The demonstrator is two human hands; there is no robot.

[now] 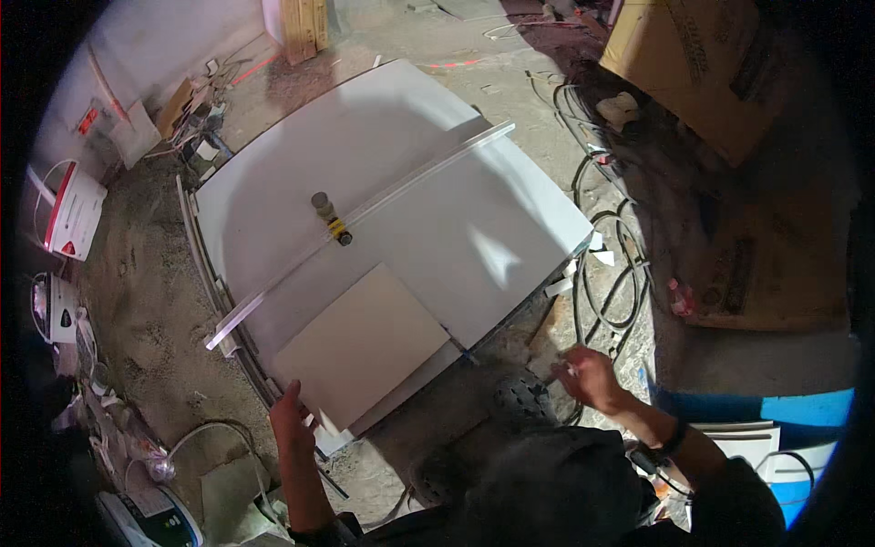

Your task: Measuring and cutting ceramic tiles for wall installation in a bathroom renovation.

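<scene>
A beige rectangular tile (374, 342) lies over the near part of a large white slab (492, 219). My left hand (293, 421) grips this tile at its near left corner, thumb up by the edge and fingers curled. Out to the right, above the floor, my right hand (591, 378) is closed in a pinch; whatever it holds is too small to make out. A long metal rail (419, 175) crosses the slab diagonally. On the rail sits a small yellow and black tool (338, 229) with a round grey knob. One thin dark stick (463, 352) pokes out by the tile's right corner.
Black cable (583, 264) coils on the floor right of the slab. Brown cardboard (756, 255) lies farther right, near a blue bin (807, 410). White-and-red buckets (77, 210) and debris line the left wall. Long strips (205, 264) run along the slab's left edge.
</scene>
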